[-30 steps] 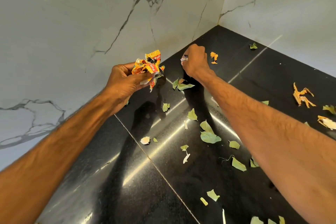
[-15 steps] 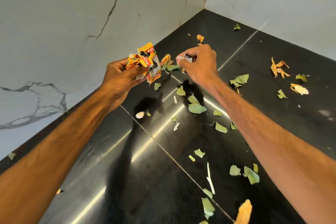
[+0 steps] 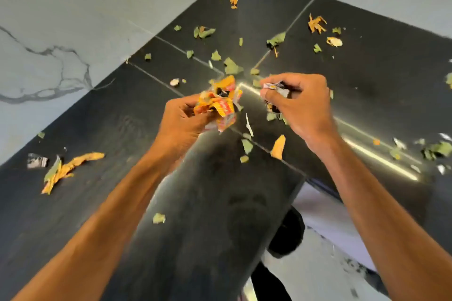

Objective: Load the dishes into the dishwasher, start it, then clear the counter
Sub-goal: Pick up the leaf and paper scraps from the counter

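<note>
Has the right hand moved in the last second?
Yes. The right hand has drawn back toward the person, away from the orange scrap at the corner of the counter.

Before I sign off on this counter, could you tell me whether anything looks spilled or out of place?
Torn green leaf bits and orange peels lie scattered across the counter, and a silver wrapper lies near the left wall. The left hand grips crumpled wrappers; the right hand pinches another scrap.

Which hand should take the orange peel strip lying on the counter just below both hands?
Right, probably. The right hand pinches only a small foil scrap, and the orange peel strip lies nearer it. The left hand is full, gripping a crumpled wrapper wad.
</note>
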### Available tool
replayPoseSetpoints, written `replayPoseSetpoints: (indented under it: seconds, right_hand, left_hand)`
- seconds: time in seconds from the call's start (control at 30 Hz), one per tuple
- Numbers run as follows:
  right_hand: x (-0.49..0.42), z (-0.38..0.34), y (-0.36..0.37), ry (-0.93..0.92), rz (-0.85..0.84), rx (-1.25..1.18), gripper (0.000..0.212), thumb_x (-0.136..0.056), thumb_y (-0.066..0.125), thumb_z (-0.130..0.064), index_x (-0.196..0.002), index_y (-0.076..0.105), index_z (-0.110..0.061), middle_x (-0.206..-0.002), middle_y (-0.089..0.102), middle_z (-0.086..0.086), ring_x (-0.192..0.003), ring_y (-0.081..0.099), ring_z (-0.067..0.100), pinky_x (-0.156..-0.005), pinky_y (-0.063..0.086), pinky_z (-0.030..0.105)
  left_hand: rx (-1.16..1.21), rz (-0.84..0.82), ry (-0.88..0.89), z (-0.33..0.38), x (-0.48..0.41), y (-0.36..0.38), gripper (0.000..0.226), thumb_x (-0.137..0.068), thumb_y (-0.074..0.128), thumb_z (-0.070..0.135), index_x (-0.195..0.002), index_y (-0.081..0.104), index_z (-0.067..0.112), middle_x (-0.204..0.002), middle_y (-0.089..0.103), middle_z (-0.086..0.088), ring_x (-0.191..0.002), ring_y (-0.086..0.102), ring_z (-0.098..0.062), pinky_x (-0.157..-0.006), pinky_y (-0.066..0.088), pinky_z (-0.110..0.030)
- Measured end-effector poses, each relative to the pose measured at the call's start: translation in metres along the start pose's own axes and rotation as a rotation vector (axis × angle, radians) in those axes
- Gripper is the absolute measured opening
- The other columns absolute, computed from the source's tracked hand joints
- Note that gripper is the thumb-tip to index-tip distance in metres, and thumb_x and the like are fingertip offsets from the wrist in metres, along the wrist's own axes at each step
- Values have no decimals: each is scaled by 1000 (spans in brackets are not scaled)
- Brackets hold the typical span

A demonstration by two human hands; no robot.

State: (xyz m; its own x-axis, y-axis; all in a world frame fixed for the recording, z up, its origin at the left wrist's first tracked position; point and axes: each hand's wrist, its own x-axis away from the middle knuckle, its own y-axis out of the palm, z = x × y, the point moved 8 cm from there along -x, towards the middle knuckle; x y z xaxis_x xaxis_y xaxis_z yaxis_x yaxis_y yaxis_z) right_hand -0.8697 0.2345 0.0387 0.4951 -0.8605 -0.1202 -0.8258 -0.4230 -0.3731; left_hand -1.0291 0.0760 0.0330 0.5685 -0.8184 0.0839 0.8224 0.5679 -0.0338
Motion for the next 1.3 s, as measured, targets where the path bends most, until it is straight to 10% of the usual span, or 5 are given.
replayPoseSetpoints:
  seconds: [0.33, 0.47, 0.63, 0.73, 1.3]
  right_hand:
    - [261, 47, -102, 200, 41, 96, 18, -89, 74, -14, -101, 79, -26, -95, 76, -11, -88, 73, 11, -81, 60, 39]
    - [328, 136, -111, 422, 61, 243, 32, -84, 78, -8, -87, 73, -39, -83, 72, -19, -82, 66, -7, -68, 51, 9]
    - [369, 287, -85, 637, -11, 260, 36, -80, 79, -2, -71, 73, -37, -72, 74, -13, -69, 70, 12, -70, 59, 42]
    - [360, 366, -62, 739, -23, 228, 28, -79, 79, -5, -64, 71, -28, -60, 70, -5, -61, 70, 10, -67, 57, 28]
    - [320, 656, 73, 706, -373, 268, 36, -85, 64, -12, -120, 68, -17, -120, 67, 9, -116, 63, 32, -100, 51, 48]
  left_hand:
    - [-65, -404, -23, -45, 206, 145, 13, -85, 67, -10, -81, 77, -3, -78, 74, 1, -72, 67, -11, -73, 53, -28]
    - [-175, -466, -234, -129, 265, 191, 21, -86, 65, -4, -78, 79, 9, -79, 76, 3, -79, 69, -4, -79, 52, -21]
    - [-297, -319, -567, -270, 272, 208, 11, -85, 71, 2, -93, 78, 3, -80, 73, 1, -75, 61, 0, -60, 43, -5]
    - [-452, -235, -684, -358, 241, 208, 14, -80, 76, 15, -90, 74, 5, -79, 67, -8, -77, 61, -17, -58, 46, -9]
    - [-579, -48, -594, -617, 161, 238, 60, -66, 81, 41, -105, 66, -2, -97, 70, -21, -92, 68, -28, -85, 55, -47]
